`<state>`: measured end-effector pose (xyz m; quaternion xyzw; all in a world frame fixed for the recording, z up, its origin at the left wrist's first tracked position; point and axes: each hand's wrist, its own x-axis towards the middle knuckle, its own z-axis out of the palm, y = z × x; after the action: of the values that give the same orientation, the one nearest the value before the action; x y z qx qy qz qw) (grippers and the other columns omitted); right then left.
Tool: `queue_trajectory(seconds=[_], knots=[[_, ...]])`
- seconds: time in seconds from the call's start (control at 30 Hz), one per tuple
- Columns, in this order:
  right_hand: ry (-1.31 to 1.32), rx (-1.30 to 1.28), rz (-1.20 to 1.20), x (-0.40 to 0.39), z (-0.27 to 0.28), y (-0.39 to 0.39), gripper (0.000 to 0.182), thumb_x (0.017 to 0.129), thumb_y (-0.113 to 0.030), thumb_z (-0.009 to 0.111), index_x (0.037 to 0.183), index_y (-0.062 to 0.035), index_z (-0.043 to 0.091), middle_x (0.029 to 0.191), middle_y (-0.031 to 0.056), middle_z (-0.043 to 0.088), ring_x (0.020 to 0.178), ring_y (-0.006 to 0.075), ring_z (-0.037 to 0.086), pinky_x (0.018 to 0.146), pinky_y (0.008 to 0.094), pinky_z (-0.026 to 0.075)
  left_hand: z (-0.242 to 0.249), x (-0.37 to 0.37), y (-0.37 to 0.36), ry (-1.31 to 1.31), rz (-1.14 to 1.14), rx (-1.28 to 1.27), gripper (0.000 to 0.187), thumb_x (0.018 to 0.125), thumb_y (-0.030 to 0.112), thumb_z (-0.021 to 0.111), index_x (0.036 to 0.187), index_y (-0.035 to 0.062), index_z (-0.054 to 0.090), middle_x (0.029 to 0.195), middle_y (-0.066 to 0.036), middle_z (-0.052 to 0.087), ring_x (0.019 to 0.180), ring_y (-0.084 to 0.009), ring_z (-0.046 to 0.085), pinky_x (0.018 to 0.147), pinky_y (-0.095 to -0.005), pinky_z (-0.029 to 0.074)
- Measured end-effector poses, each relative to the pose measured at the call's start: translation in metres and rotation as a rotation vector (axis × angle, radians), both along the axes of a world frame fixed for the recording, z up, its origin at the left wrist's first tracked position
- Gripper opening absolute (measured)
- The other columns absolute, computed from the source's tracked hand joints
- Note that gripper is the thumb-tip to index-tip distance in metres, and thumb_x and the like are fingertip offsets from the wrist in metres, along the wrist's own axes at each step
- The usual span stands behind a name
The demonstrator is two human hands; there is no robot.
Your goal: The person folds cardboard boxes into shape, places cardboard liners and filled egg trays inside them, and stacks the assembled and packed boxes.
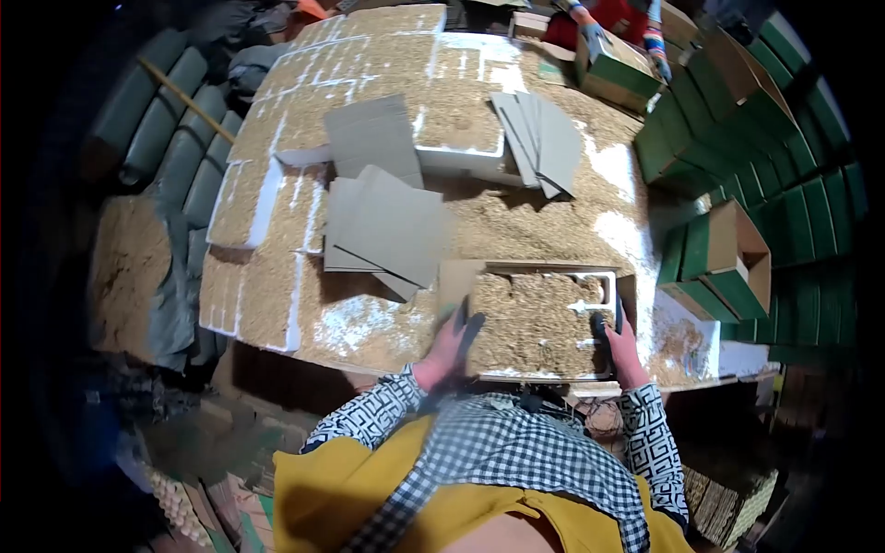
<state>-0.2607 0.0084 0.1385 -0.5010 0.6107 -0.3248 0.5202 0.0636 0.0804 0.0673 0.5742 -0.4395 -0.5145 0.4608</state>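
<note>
A white foam tray (539, 323), packed with brown crumbly material, sits within an open cardboard box (461, 279) at the table's front edge. My left hand (449, 346), in a pink glove with dark fingers, grips the left side of the tray. On the opposite side, my right hand (624, 348), gloved the same way, has its fingers around the tray's right edge, next to the box wall. Grey cardboard sheets (392, 226) lie left of the box, and more sheets (544, 143) lie beyond it.
Filled foam trays (359, 69) cover the table's far left. Green boxes (793, 221) are stacked on the right, with an open box (724, 263) nearer. A co-worker's gloved hands (595, 28) are at a box (618, 74) at the back. Grey sacks (166, 120) lie left.
</note>
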Motion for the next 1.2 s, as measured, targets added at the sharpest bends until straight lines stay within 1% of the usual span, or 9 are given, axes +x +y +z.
queue_trajectory(seconds=[0.1,0.23,0.3,0.37,0.5,0.67,0.73,0.83,1.2], knots=[[0.139,-0.069,0.000,-0.005,-0.012,-0.017,0.058,0.085,-0.013,0.063,0.136,0.0000,0.041,0.122,0.0141,0.058,0.109,0.0189,0.055,0.094,0.0284,0.041,0.027,0.037,-0.026,-0.031,0.126,-0.015,0.046,0.091,0.019,0.054,0.132,0.0009,0.044,0.132,-0.017,0.048,0.123,-0.0260,0.045,0.106,-0.0342,0.031],[0.611,-0.323,0.050,0.011,0.001,-0.012,0.054,0.078,-0.007,0.065,0.128,0.0020,0.047,0.119,0.0213,0.057,0.109,0.0308,0.055,0.096,0.0359,0.042,0.037,0.136,-0.097,-1.509,0.590,0.036,0.096,0.067,0.057,0.071,0.138,0.0045,0.033,0.136,-0.024,0.038,0.124,-0.0405,0.038,0.104,-0.0508,0.031],[0.761,-0.609,0.120,0.012,0.004,-0.012,0.052,0.075,-0.009,0.067,0.123,0.0013,0.051,0.118,0.0231,0.054,0.109,0.0365,0.053,0.095,0.0408,0.042,0.049,0.166,-0.115,-1.496,0.390,0.311,0.101,0.063,0.056,0.074,0.139,0.0047,0.031,0.139,-0.022,0.036,0.128,-0.0397,0.034,0.106,-0.0516,0.028],[0.721,-0.689,0.129,0.004,0.012,-0.016,0.049,0.072,-0.012,0.069,0.118,0.0009,0.055,0.116,0.0220,0.057,0.111,0.0379,0.052,0.097,0.0416,0.042,0.010,0.187,-0.124,-1.782,0.349,-0.112,0.084,0.067,0.050,0.073,0.132,0.0066,0.042,0.128,-0.014,0.048,0.115,-0.0315,0.047,0.094,-0.0411,0.042],[0.679,-0.682,-0.078,-0.039,0.040,0.007,0.041,0.074,-0.017,0.069,0.112,-0.0044,0.060,0.107,0.0162,0.061,0.099,0.0334,0.059,0.086,0.0384,0.047,0.017,0.201,-0.141,-1.213,0.195,0.142,0.069,0.074,0.034,0.070,0.131,0.0041,0.045,0.125,-0.020,0.055,0.114,-0.0339,0.053,0.092,-0.0413,0.044],[0.829,-0.294,-0.696,-0.242,-0.042,0.024,0.035,0.080,-0.025,0.065,0.111,-0.0090,0.062,0.107,0.0104,0.065,0.098,0.0251,0.062,0.086,0.0358,0.048,0.086,0.127,-0.109,-1.761,0.587,0.378,0.092,0.068,0.051,0.074,0.137,0.0042,0.036,0.126,-0.022,0.050,0.113,-0.0361,0.050,0.093,-0.0432,0.042],[1.064,0.131,-0.741,-0.339,-0.092,0.034,0.057,0.074,-0.038,0.069,0.122,-0.0103,0.054,0.113,0.0120,0.061,0.102,0.0291,0.059,0.089,0.0397,0.045,0.014,0.209,-0.113,-1.504,0.408,0.385,0.085,0.073,0.050,0.071,0.137,0.0043,0.037,0.135,-0.020,0.045,0.122,-0.0361,0.045,0.100,-0.0438,0.038],[1.104,0.203,-0.779,-0.425,-0.139,0.036,0.062,0.072,-0.038,0.069,0.122,-0.0067,0.053,0.114,0.0161,0.061,0.107,0.0321,0.057,0.093,0.0408,0.044,-0.006,0.216,-0.104,-1.737,0.346,0.493,0.074,0.079,0.041,0.067,0.135,0.0017,0.039,0.135,-0.020,0.046,0.123,-0.0333,0.046,0.100,-0.0417,0.038],[1.144,0.133,-0.566,-0.425,-0.140,0.038,0.027,0.083,-0.030,0.058,0.098,-0.0086,0.067,0.096,0.0156,0.066,0.091,0.0316,0.061,0.079,0.0419,0.048,0.168,0.123,-0.077,-1.565,0.561,-0.144,0.037,0.090,0.020,0.055,0.118,-0.0049,0.056,0.120,-0.024,0.055,0.107,-0.0379,0.052,0.093,-0.0399,0.042]])
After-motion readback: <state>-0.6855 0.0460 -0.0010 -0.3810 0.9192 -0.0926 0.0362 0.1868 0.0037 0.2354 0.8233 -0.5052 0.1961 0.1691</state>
